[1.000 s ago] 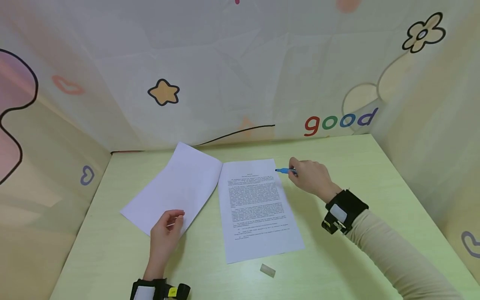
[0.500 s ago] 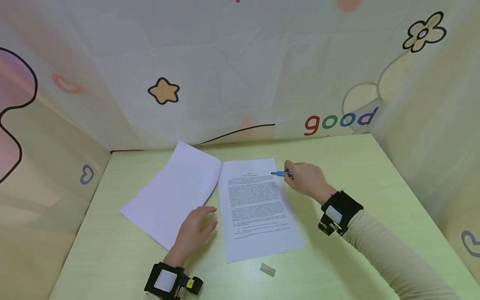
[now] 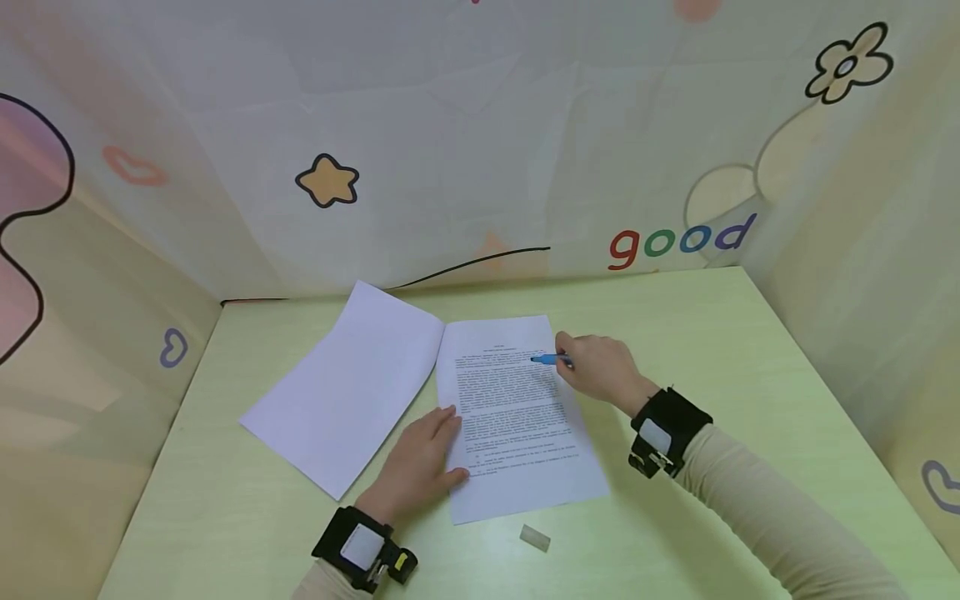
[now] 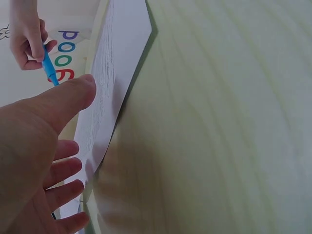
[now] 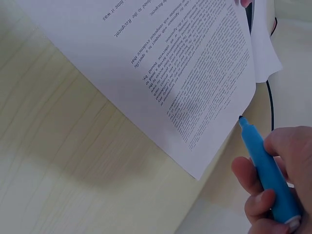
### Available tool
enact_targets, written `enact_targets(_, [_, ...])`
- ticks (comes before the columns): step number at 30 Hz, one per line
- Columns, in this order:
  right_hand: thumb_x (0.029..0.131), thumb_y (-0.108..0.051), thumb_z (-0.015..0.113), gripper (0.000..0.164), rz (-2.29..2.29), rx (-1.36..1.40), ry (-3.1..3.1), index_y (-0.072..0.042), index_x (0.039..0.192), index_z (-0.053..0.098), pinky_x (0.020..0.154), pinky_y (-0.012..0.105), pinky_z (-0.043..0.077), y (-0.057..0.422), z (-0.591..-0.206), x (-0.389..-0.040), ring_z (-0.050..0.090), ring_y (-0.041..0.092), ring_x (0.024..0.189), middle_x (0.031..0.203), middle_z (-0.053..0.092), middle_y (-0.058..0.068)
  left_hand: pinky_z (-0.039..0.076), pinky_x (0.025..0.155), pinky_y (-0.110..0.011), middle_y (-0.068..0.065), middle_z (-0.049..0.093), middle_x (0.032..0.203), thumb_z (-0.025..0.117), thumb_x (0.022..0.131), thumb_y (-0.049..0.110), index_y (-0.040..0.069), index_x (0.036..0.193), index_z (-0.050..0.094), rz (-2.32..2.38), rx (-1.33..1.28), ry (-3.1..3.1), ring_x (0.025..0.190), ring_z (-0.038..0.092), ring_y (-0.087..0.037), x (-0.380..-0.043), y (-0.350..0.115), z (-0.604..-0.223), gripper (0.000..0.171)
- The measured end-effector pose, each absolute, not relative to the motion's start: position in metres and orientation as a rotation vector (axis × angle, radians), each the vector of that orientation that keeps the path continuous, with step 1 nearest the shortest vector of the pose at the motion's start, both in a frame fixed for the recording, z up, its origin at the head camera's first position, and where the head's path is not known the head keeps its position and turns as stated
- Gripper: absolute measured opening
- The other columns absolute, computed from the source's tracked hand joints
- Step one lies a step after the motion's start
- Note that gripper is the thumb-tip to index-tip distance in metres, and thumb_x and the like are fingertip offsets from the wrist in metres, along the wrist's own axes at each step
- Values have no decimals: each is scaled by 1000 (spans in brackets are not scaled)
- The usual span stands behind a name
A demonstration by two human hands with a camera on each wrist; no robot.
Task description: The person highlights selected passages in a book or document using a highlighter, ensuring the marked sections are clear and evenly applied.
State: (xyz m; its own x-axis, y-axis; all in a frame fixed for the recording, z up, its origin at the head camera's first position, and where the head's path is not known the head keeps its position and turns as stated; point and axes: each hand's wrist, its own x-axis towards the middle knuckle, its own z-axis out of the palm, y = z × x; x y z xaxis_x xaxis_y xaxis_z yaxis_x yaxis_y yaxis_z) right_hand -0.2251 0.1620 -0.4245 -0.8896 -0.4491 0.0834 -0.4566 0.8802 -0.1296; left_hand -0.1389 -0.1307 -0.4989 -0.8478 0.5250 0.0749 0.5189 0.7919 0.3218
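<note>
My right hand (image 3: pixel 600 367) grips a blue marker (image 5: pixel 265 168), whose dark tip points left over the upper text of a printed sheet (image 3: pixel 517 496). In the right wrist view the fingers and thumb wrap the barrel. My left hand (image 3: pixel 416 467) lies at the printed sheet's left edge, fingers extended and thumb (image 4: pixel 73 97) apart, holding nothing. Left of it, a blank white sheet (image 3: pixel 352 383) lies at an angle and meets the printed one at its top left corner.
A small grey rectangular piece (image 3: pixel 536 538) lies on the light wooden table (image 3: pixel 675 542), below the printed sheet. A patterned curtain (image 3: pixel 465 150) with the word "good" hangs behind the table and along its sides.
My left hand has moved right, from the blank sheet to the printed sheet's left edge, and its fingers have straightened. My right hand has carried the marker left and down over the text.
</note>
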Motion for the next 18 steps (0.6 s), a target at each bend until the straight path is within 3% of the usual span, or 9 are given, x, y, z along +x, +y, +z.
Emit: enact_targets(18, [86, -22, 56, 12, 208, 842, -3038, -10, 87, 52, 38, 21, 24, 139, -432, -222, 40, 10, 45, 59, 48, -4, 28, 105, -39, -14, 36, 140, 71, 73, 42, 0, 131, 43, 407, 910, 2907, 128, 29, -28, -144, -124, -496, 77])
